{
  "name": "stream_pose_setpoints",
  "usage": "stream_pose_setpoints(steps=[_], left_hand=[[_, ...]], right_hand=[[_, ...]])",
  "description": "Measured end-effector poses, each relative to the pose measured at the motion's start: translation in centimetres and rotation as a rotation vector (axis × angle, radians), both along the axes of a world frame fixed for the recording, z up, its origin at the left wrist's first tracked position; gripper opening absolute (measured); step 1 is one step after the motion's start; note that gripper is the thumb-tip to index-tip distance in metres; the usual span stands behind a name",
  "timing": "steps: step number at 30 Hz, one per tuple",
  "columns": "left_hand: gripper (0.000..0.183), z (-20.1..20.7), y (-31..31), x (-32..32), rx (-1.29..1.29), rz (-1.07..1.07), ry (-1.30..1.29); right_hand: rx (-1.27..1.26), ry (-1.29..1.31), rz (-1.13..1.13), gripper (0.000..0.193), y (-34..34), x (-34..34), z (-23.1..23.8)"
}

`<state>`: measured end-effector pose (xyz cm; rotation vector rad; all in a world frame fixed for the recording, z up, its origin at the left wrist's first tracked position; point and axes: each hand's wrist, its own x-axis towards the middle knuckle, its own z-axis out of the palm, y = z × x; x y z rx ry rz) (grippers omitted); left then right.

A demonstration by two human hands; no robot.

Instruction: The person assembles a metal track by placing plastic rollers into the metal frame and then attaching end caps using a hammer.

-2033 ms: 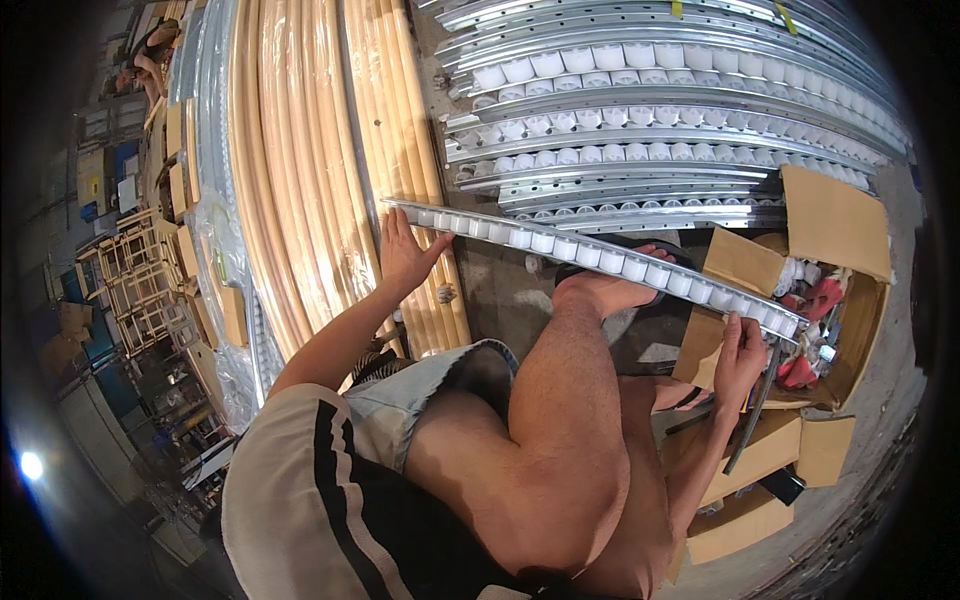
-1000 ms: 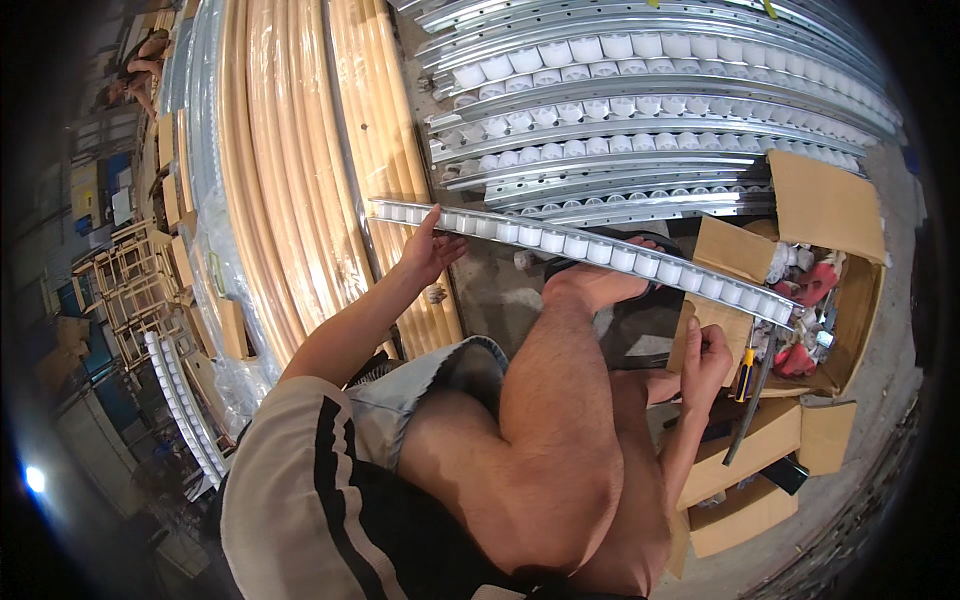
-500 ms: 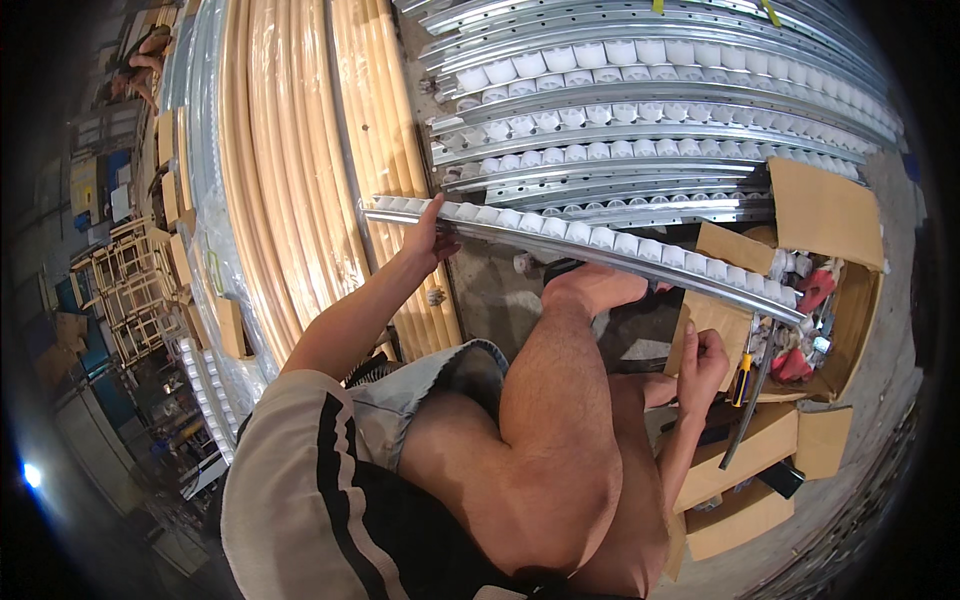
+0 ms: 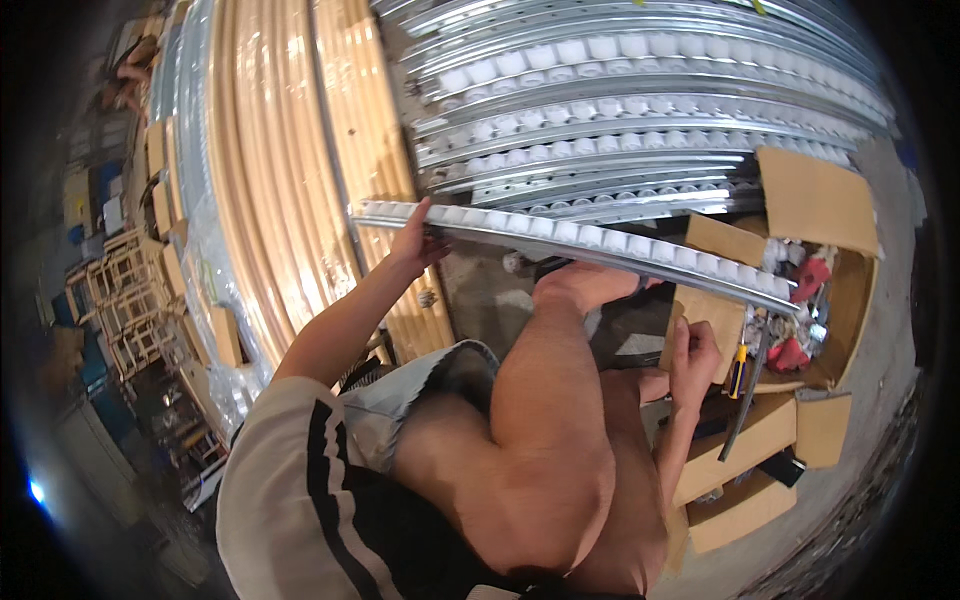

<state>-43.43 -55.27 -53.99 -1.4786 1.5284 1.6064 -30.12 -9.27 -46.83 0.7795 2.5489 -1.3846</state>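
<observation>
My left hand (image 4: 413, 248) grips a metal roller track (image 4: 600, 250) close to its left end, thumb up along the side. White rollers line its top, and it slants across in front of my legs. Its right end lies over an open cardboard box (image 4: 858, 325) of small parts. My right hand (image 4: 693, 362) is below the track beside that box, fingers curled in; whatever they hold is hidden. Near it stand a yellow-and-dark screwdriver (image 4: 739, 372) and a thin dark metal strip (image 4: 745, 405).
Many metal tracks with white rollers (image 4: 640, 105) lie stacked ahead. Long wrapped tan bars (image 4: 265, 150) run along the left. A second open carton (image 4: 745, 515) sits at the lower right. Another person (image 4: 132, 75) is far off at the upper left.
The view has turned slightly, so the surroundings shift a little. The track now looks somewhat flatter, with my left hand still on it. My right hand stays curled in nearly the same place.
</observation>
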Motion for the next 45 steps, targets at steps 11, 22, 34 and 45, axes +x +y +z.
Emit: stream_pose_setpoints(steps=[11, 22, 34, 45], left_hand=[[0.064, -0.4, -0.4, 1.5, 0.279, 0.159, -0.023], [0.060, -1.4, 1.0, 2.9, 0.416, 0.153, 0.137], [0.043, 6.8, 8.0, 2.2, -0.143, -0.693, 0.230], [0.028, 6.9, 19.4, -1.0, -0.294, -1.480, 0.954]], right_hand=[[0.122, -0.049, -0.026, 0.025, 0.3, 0.8, 0.3], [0.040, -0.027, -0.093, 0.027, 0.4, 1.6, 0.4], [0.285, 0.117, -0.340, 0.024, 4.7, 2.5, 2.8], [0.375, -0.474, -0.223, 0.020, 13.2, -2.8, -1.4]])
